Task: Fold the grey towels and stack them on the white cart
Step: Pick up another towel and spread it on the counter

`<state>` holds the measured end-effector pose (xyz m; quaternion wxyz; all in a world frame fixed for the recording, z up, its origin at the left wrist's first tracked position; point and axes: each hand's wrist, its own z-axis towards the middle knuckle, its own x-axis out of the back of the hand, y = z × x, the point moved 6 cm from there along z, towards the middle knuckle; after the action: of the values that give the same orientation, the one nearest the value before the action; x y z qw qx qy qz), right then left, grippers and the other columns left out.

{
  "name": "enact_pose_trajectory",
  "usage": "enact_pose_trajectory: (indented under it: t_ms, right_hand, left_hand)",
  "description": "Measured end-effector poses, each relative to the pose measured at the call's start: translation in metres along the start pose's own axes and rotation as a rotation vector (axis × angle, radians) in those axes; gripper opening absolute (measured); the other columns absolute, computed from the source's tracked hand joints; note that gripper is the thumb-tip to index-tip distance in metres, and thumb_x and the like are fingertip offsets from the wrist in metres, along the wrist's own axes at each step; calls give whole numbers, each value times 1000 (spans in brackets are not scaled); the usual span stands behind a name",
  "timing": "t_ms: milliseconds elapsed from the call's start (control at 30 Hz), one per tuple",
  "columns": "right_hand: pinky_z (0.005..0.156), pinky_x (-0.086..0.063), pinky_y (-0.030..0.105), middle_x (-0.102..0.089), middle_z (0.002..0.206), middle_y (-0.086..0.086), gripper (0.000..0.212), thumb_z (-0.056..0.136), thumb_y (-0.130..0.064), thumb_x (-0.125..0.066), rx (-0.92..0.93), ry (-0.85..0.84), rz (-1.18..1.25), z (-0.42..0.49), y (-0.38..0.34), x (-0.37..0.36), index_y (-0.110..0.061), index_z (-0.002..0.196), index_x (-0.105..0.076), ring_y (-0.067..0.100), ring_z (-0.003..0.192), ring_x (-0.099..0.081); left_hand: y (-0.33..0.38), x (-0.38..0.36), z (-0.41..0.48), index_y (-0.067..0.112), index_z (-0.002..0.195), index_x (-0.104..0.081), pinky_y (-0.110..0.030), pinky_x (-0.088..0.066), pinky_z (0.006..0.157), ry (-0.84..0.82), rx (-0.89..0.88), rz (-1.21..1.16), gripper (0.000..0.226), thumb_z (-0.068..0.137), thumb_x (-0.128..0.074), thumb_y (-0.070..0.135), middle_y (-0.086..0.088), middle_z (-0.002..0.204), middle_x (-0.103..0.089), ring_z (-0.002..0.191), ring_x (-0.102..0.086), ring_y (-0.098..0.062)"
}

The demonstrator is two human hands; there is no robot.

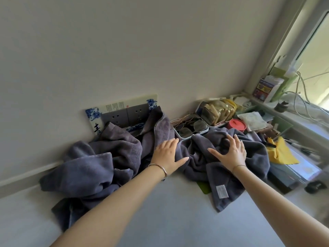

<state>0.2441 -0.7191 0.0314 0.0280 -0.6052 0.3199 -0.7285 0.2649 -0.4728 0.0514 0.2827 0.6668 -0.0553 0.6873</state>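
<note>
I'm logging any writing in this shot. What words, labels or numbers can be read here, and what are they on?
"青": the top of a black brush character on the blue-and-white socket surround; the rest is hidden.
Small print strip along the surround's top: blurred.
White tag on the grey towel: too small to read.
Boxes by the window: unreadable.

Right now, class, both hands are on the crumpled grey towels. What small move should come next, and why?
Probably close the right hand on the towel under it and lift it clear. Its fingers are spread open on the cloth, the towels lie tangled and unfolded, and this one's labelled corner hangs free.
</note>
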Motion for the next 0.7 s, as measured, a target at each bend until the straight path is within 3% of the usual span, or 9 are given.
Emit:
enact_pose_trajectory:
  t_ms: [133,367,467,567,700]
  right_hand:
    - [117,-12,51,-9,158,5,100,68,-72,-62,-67,-63,30,24,19,-7,-33,148,-16,31,145,-6]
    - [105,-32,49,-28,143,14,128,55,-80,-64,-35,-108,-134,33,24,-38,-34,148,11,37,130,-32]
    - [96,-37,45,-44,129,10,118,57,-74,-69,-12,-16,-180,32,31,-43,-28,148,-10,33,119,-43]
    - [88,-40,40,-62,117,8,81,62,-61,-75,59,64,-94,32,34,-40,-19,124,-45,31,109,-55]
    - [69,-42,29,-70,100,4,64,61,-55,-80,151,105,27,30,21,-13,-18,106,-55,29,93,-64]
  left_hand:
    - [2,-17,33,11,146,-24,-34,-23,109,9,86,140,84,86,-18,70,-7,147,-38,134,-31,-24]
    - [-4,-44,58,14,129,-43,-33,-29,96,-33,194,208,55,94,-35,56,-6,127,-57,120,-41,-25]
    - [-5,-54,59,16,121,-49,-32,-29,92,-12,186,177,50,92,-41,56,-4,121,-60,117,-43,-24]
    - [-5,-56,57,15,112,-58,-31,-31,89,63,202,17,42,89,-53,50,-8,111,-64,111,-48,-26]
    - [1,-38,58,14,89,-70,-34,-41,81,223,154,-369,27,83,-65,41,-7,92,-69,93,-56,-27]
